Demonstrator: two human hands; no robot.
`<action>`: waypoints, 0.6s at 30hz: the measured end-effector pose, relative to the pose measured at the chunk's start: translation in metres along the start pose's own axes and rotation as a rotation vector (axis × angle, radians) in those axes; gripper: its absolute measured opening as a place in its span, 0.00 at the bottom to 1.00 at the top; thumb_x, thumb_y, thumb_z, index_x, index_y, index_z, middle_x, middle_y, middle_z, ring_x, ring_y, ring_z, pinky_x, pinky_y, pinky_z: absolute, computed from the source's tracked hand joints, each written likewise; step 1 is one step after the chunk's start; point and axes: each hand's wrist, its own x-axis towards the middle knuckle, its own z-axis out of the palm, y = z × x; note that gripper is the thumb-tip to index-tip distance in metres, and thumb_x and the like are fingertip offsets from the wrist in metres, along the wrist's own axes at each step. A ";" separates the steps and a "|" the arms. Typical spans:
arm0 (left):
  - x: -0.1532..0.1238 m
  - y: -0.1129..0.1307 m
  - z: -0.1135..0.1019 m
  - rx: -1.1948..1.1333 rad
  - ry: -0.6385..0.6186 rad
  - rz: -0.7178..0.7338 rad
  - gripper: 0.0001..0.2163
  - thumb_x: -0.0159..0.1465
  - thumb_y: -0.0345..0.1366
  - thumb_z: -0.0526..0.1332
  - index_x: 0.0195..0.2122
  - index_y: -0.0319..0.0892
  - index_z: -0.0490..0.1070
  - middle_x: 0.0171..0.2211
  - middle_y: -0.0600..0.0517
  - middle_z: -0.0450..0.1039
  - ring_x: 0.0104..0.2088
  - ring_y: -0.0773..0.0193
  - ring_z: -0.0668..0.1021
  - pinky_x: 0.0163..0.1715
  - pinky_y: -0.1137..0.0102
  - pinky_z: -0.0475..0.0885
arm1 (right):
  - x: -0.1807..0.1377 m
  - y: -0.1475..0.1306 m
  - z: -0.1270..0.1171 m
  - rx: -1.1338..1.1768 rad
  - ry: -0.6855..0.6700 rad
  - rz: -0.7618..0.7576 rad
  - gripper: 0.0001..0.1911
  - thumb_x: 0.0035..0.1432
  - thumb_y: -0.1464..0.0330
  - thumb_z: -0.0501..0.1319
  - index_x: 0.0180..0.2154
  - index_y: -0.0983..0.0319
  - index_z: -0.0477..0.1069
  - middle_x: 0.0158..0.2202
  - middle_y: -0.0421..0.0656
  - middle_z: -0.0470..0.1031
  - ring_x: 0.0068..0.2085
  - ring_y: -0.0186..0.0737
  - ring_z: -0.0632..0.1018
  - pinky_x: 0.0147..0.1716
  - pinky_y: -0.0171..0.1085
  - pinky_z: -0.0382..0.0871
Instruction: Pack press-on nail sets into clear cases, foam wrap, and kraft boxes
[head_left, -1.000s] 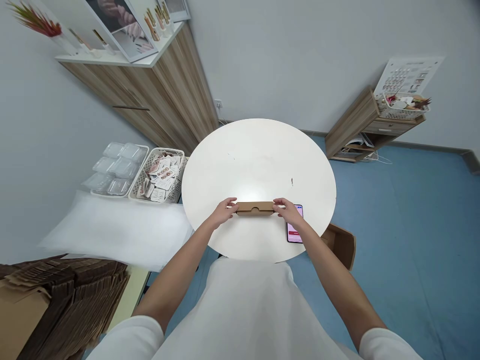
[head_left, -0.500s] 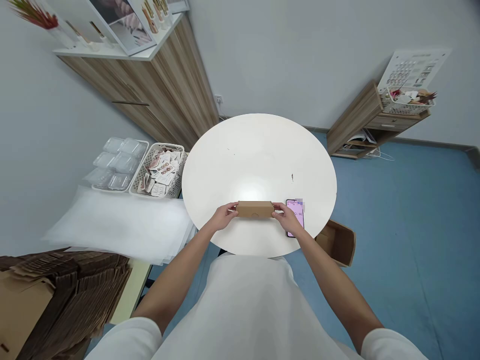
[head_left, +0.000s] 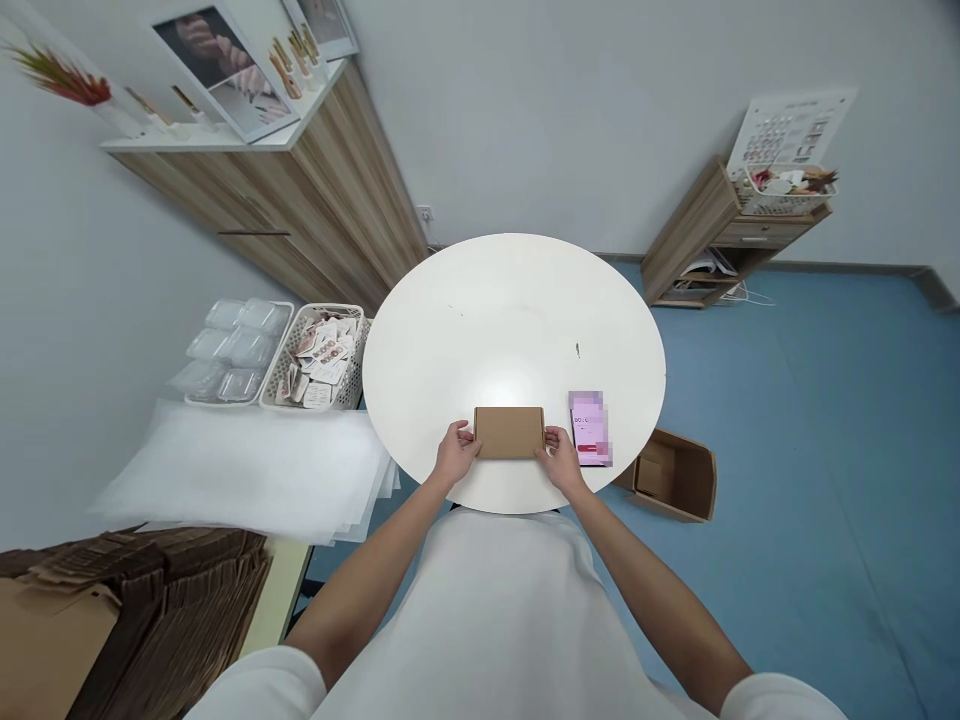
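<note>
A small brown cardboard box (head_left: 509, 432) with its broad, flat face up is at the near side of the round white table (head_left: 495, 300). My left hand (head_left: 456, 452) grips its left end, thumb at the near corner and fingers along the side. My right hand (head_left: 561, 459) holds the right end the same way. Whether the box rests on the tabletop or is just above it, I cannot tell. Just right of my right hand lies a phone (head_left: 589, 430) with a pink screen, partly blurred.
Left of the table are a white basket of printed cards (head_left: 319, 358), clear plastic cases (head_left: 240, 350), white translucent sheets (head_left: 247, 465) and stacked flat cardboard (head_left: 165, 610). An open carton (head_left: 679, 475) stands on the floor at right. Wooden cabinets (head_left: 352, 190) line the wall.
The box has tipped from showing its narrow front with a tab notch to showing its broad face. Both hands turned with it. The phone's screen display differs, and the view has shifted slightly.
</note>
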 end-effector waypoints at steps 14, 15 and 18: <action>0.023 0.005 -0.008 0.068 -0.132 -0.008 0.20 0.56 0.41 0.55 0.49 0.41 0.62 0.41 0.46 0.69 0.37 0.63 0.74 0.36 0.69 0.67 | -0.005 -0.015 -0.004 -0.301 0.009 0.179 0.28 0.49 0.59 0.55 0.52 0.61 0.57 0.45 0.46 0.66 0.37 0.37 0.71 0.39 0.38 0.63; 0.023 0.005 -0.007 0.049 -0.158 -0.008 0.20 0.57 0.42 0.54 0.50 0.41 0.61 0.40 0.46 0.69 0.38 0.63 0.73 0.36 0.70 0.67 | -0.005 -0.018 -0.003 -0.304 -0.014 0.201 0.27 0.49 0.59 0.54 0.51 0.61 0.58 0.44 0.45 0.67 0.38 0.38 0.71 0.39 0.37 0.63; 0.018 0.010 -0.005 0.000 -0.216 -0.008 0.20 0.59 0.41 0.52 0.52 0.42 0.60 0.41 0.46 0.69 0.38 0.63 0.73 0.36 0.70 0.68 | -0.008 -0.024 0.001 -0.298 -0.062 0.268 0.27 0.49 0.60 0.54 0.51 0.60 0.58 0.44 0.44 0.68 0.40 0.39 0.71 0.38 0.37 0.63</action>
